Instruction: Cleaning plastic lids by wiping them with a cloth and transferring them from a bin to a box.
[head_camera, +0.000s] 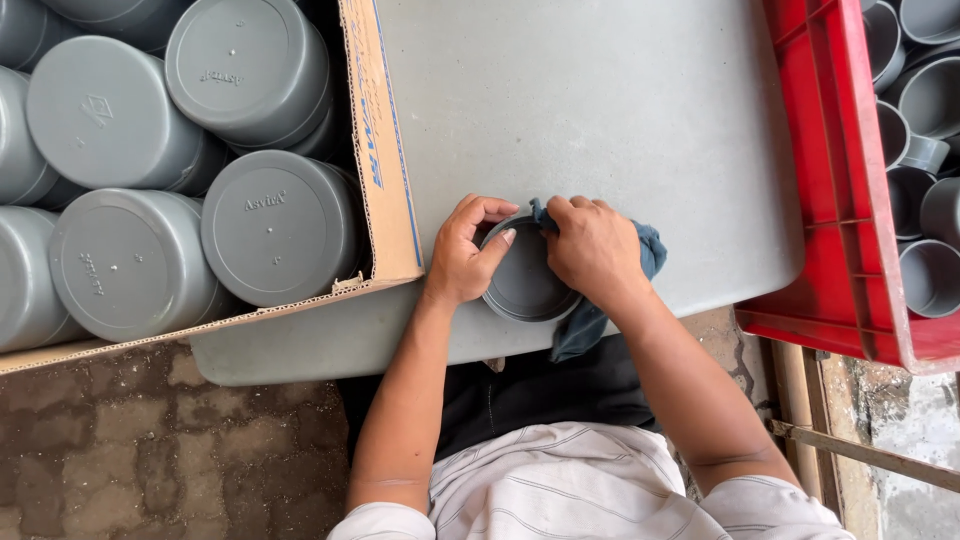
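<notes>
Both hands' closed grip holds grey cap (522, 283).

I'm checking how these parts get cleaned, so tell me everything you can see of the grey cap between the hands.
The grey cap is round, matte and plastic-looking, resting on the grey table near its front edge. The left hand grips its left rim; the right hand presses a dark blue cloth against its right side, hiding that part.

Soft even daylight, faint shadows, sharp focus, no glare.
</notes>
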